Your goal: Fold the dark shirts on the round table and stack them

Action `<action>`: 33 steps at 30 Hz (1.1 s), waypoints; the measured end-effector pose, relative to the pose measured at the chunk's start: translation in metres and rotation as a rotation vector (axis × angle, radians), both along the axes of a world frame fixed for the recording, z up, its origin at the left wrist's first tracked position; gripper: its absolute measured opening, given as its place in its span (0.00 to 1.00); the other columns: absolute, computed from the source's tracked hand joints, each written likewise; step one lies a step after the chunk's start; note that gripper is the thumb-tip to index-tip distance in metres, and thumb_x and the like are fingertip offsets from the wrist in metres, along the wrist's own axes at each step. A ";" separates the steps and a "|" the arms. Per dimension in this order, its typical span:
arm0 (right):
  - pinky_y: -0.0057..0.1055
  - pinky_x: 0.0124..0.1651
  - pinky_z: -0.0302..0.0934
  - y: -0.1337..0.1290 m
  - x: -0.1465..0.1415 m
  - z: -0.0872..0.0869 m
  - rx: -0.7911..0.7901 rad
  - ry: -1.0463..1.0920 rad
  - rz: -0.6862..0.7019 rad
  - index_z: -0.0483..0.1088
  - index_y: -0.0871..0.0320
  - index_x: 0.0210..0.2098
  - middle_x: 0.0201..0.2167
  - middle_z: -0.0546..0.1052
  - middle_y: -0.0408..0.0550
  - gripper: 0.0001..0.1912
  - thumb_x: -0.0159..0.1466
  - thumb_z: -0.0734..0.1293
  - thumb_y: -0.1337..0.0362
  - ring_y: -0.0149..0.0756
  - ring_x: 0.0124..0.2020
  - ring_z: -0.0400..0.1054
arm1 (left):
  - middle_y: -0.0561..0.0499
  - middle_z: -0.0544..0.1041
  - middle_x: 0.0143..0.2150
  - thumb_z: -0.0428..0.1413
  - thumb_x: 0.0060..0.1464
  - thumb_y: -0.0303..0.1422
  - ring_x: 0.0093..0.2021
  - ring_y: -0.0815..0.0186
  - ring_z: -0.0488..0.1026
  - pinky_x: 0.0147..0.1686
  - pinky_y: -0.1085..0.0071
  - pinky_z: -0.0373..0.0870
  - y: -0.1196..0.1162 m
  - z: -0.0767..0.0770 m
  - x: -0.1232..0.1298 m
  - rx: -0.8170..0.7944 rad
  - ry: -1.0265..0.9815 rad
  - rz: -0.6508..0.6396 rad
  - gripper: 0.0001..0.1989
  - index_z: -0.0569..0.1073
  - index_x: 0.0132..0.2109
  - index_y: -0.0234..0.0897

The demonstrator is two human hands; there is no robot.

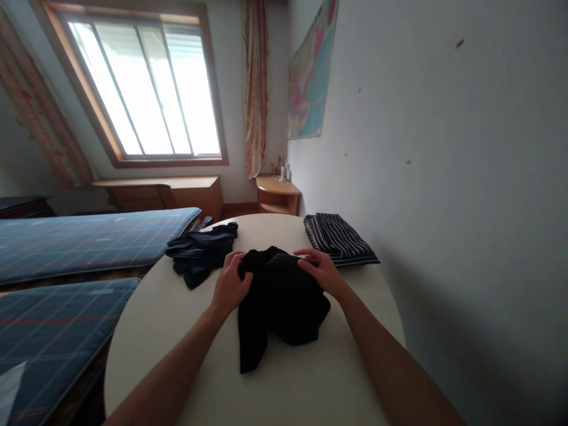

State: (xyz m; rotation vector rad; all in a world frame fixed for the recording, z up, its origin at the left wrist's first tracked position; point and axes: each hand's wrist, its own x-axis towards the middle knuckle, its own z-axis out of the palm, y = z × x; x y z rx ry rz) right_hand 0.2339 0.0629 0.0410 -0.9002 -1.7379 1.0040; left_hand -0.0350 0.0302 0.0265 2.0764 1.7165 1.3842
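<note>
A crumpled black garment (284,296) lies in the middle of the round table, one sleeve-like end hanging toward me. My left hand (231,283) grips its upper left edge, with cloth between thumb and fingers. At the upper right side, my right hand (322,269) rests against the cloth, its fingers stretched out and apart. The exact kind of garment cannot be made out in its folds. Just beyond my left hand is a loosely heaped dark navy garment (202,248). Behind my right hand sits a folded black-and-white striped cloth (339,239).
The cream round table (310,384) stands close to a white wall (465,207) on the right. To the left are two blue plaid mattresses (89,242). A wooden desk (195,186) and a corner shelf (278,186) stand at the back below the window.
</note>
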 end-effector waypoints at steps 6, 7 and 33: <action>0.34 0.44 0.67 -0.014 -0.019 0.005 -0.005 0.060 0.158 0.70 0.54 0.53 0.40 0.79 0.47 0.23 0.62 0.69 0.50 0.37 0.41 0.74 | 0.44 0.63 0.66 0.56 0.56 0.35 0.64 0.52 0.61 0.64 0.54 0.58 -0.021 0.009 0.019 0.152 0.287 -0.287 0.35 0.56 0.69 0.43; 0.35 0.46 0.67 -0.017 -0.023 0.006 -0.004 0.049 0.192 0.69 0.53 0.54 0.42 0.80 0.48 0.24 0.62 0.70 0.51 0.38 0.43 0.74 | 0.44 0.64 0.66 0.57 0.55 0.36 0.63 0.51 0.62 0.63 0.53 0.59 -0.022 0.008 0.021 0.118 0.305 -0.329 0.37 0.55 0.69 0.43; 0.28 0.33 0.60 0.001 -0.001 -0.007 0.170 -0.703 0.042 0.79 0.56 0.38 0.26 0.77 0.44 0.11 0.63 0.68 0.56 0.33 0.27 0.70 | 0.49 0.80 0.34 0.66 0.38 0.38 0.33 0.63 0.74 0.35 0.69 0.69 0.012 0.005 -0.019 -0.370 -0.671 -0.363 0.18 0.77 0.38 0.34</action>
